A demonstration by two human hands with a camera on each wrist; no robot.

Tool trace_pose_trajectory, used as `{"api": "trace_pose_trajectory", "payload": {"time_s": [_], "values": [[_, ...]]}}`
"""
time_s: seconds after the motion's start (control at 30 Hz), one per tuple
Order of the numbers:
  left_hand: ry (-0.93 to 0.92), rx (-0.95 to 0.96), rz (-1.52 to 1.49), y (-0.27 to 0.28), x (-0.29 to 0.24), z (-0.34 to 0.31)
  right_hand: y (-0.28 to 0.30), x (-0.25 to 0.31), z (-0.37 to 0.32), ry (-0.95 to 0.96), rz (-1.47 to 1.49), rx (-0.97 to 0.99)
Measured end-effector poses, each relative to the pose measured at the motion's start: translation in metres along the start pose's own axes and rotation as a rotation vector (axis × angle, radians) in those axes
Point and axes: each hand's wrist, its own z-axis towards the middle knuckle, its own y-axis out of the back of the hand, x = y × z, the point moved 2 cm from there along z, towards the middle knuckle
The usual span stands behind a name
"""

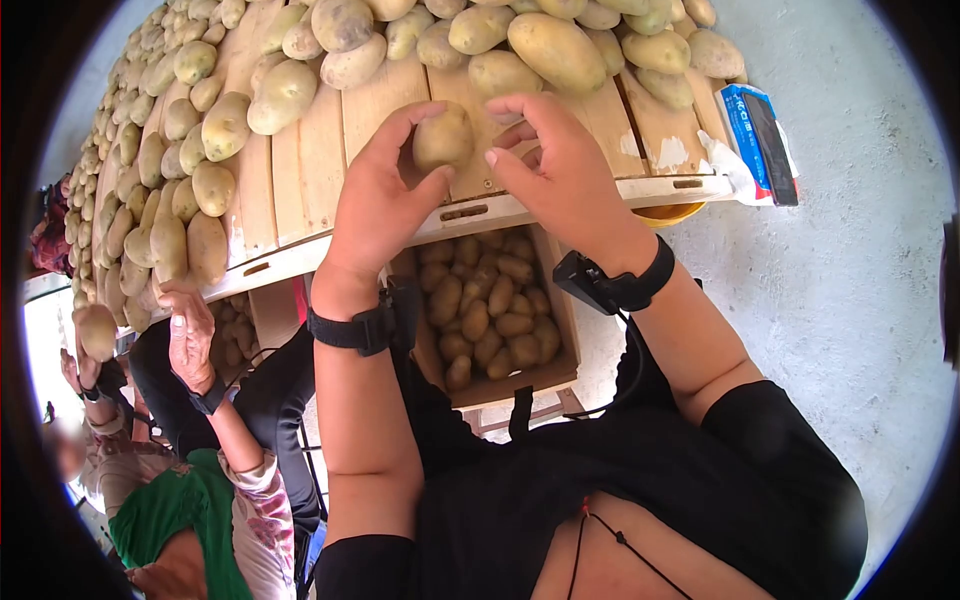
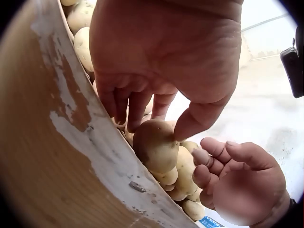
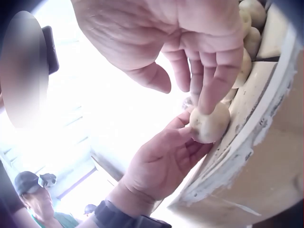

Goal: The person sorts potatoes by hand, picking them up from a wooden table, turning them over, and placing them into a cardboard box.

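My left hand grips a small tan potato between thumb and fingers, just above the front rim of a wooden slatted table. My right hand hovers at the potato's right side with relaxed fingers. In the right wrist view its fingertips touch the potato, which the left hand cups from below. In the left wrist view the left hand holds the potato against the table's whitewashed edge, and the right hand is close beside it.
Heaps of potatoes cover the table's back and left. A cardboard box of small potatoes stands under the front edge. A blue and white packet lies at the table's right corner. Another person at lower left holds a potato.
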Motion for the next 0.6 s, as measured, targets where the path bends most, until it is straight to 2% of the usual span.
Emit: {"api": "trace_pose_trajectory", "payload": {"time_s": [0.13,0.23,0.33,0.47,0.5,0.6], "values": [[0.024,0.031,-0.252,-0.009,0.002,-0.002,-0.007,0.001,-0.003,0.062,-0.045,0.084],[0.168,0.089,-0.365,0.004,-0.010,-0.010,-0.009,0.006,-0.005,0.079,-0.043,0.143],[0.150,0.160,-0.422,0.015,-0.008,-0.015,-0.011,0.014,-0.006,0.167,0.044,0.209],[0.146,0.131,-0.446,0.045,-0.016,-0.024,-0.024,0.031,-0.018,0.236,0.116,0.248],[0.100,0.059,-0.449,0.055,-0.013,-0.025,-0.027,0.033,-0.020,0.263,0.124,0.246],[-0.015,-0.165,-0.367,0.068,-0.013,-0.027,-0.044,0.033,-0.039,0.164,0.141,0.423]]}}
